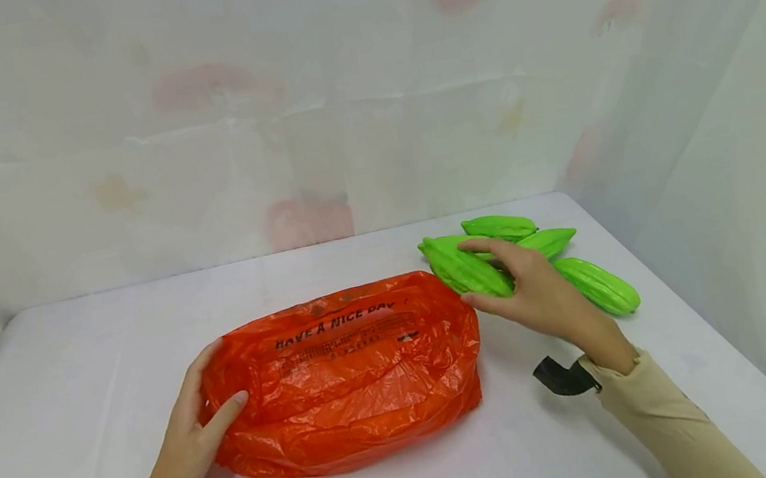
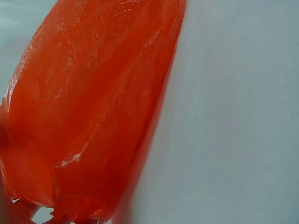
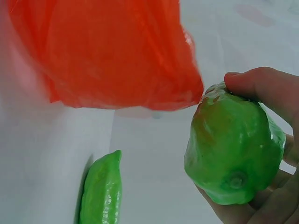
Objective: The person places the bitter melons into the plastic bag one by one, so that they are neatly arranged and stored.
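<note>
A red plastic bag [image 1: 356,442], printed with "HAVE A NICE DAY", lies on the table with its mouth spread wide. At its left rim my left hand [image 1: 194,427] holds the plastic, thumb over the edge on the inner side. In the left wrist view the bag [image 2: 93,93] fills the left half. My right hand [image 1: 539,289] grips a bright green, ridged bitter melon [image 1: 466,269] between thumb and fingers. This melon is beside the bag's right rim, tilted. The right wrist view shows the held melon [image 3: 236,149] end-on, with its stem scar towards the camera.
Several more bitter melons lie at the back right: one at the rear [image 1: 500,228], one behind the right hand [image 1: 548,242] and one farther right [image 1: 598,286]. A white cloth [image 1: 83,357] covers the table. Patterned curtains [image 1: 366,140] hang behind and at the sides.
</note>
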`<action>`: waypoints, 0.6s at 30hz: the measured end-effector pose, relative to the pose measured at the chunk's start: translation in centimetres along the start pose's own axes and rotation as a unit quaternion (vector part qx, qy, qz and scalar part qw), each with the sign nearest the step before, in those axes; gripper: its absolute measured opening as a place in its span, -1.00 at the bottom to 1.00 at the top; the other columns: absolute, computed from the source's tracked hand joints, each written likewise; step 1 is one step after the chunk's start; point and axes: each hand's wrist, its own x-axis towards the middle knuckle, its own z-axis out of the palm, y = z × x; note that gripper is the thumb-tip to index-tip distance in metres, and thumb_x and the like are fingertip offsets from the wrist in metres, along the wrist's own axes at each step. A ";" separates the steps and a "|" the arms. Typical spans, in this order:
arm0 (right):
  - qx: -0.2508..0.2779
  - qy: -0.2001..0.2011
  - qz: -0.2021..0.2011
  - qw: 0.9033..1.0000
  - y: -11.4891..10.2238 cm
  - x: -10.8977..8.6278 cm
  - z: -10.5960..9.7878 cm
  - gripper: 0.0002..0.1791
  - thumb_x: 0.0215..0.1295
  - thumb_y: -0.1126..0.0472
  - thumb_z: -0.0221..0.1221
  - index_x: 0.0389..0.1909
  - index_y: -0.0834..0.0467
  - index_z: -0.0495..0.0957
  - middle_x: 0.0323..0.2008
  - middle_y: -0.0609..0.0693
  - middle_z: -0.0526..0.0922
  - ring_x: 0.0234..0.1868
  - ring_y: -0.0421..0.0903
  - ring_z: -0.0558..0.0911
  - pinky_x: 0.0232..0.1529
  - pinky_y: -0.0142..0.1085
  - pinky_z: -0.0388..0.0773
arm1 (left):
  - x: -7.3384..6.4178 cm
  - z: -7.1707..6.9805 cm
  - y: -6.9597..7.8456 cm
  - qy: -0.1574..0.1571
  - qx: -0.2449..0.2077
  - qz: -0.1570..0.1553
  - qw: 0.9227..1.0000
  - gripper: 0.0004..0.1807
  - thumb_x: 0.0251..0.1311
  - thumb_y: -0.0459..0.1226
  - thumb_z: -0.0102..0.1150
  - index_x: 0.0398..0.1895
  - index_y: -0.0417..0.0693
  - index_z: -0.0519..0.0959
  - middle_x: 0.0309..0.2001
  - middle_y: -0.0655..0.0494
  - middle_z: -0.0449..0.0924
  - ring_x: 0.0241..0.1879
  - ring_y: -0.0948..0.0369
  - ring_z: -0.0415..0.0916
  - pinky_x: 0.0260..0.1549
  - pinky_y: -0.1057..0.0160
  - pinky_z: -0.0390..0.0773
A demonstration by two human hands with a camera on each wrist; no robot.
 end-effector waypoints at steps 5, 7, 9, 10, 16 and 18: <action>0.002 0.003 -0.014 1.000 -0.8 -0.1 0.0 -0.29 0.12 0.17 0.44 0.31 0.12 0.43 0.10 0.06 0.63 -0.22 -0.16 0.52 -0.21 -0.35 0.51 | 0.0 0.0 0.0 0.001 -0.001 0.001 1.000 -0.23 0.32 -0.43 0.09 0.55 0.07 0.07 0.41 0.23 0.21 0.29 0.53 0.18 0.08 0.73 0.21; 0.002 0.004 -0.018 1.000 -1.1 -0.1 0.1 -0.30 0.12 0.16 0.44 0.30 0.12 0.43 0.07 0.04 0.64 -0.22 -0.17 0.52 -0.21 -0.36 0.52 | 0.0 0.0 0.0 0.000 -0.002 0.000 1.000 -0.23 0.32 -0.42 0.09 0.55 0.07 0.07 0.41 0.24 0.21 0.29 0.53 0.18 0.08 0.73 0.22; 0.002 0.005 -0.022 1.000 -1.4 -0.2 0.2 -0.30 0.11 0.17 0.44 0.30 0.11 0.44 0.06 0.03 0.64 -0.21 -0.18 0.52 -0.20 -0.35 0.51 | 0.0 -0.1 0.0 -0.001 -0.002 -0.002 1.000 -0.23 0.33 -0.42 0.09 0.55 0.08 0.07 0.41 0.21 0.21 0.29 0.53 0.18 0.08 0.73 0.23; 0.000 0.006 -0.026 1.000 -1.5 -0.2 0.3 -0.30 0.11 0.16 0.44 0.30 0.11 0.44 0.06 0.02 0.64 -0.20 -0.17 0.52 -0.19 -0.34 0.51 | 0.0 -0.1 0.1 -0.002 -0.002 -0.003 1.000 -0.23 0.33 -0.41 0.09 0.55 0.08 0.07 0.41 0.20 0.21 0.29 0.53 0.18 0.07 0.73 0.23; 0.020 0.002 -0.044 0.999 -2.1 -0.2 0.7 -0.29 0.11 0.18 0.44 0.30 0.14 0.43 0.15 0.04 0.61 -0.10 -0.16 0.55 -0.12 -0.32 0.55 | 0.0 -0.1 0.1 -0.003 0.001 -0.006 1.000 -0.23 0.33 -0.41 0.09 0.55 0.08 0.06 0.40 0.18 0.22 0.27 0.53 0.21 0.06 0.72 0.26; 0.033 0.000 -0.042 0.999 -2.3 -0.3 0.8 -0.29 0.11 0.19 0.44 0.31 0.14 0.43 0.15 0.04 0.61 -0.11 -0.16 0.58 -0.14 -0.33 0.57 | 0.1 -0.1 0.1 -0.003 0.002 -0.006 1.000 -0.23 0.33 -0.41 0.09 0.55 0.08 0.07 0.40 0.18 0.22 0.27 0.53 0.21 0.06 0.72 0.26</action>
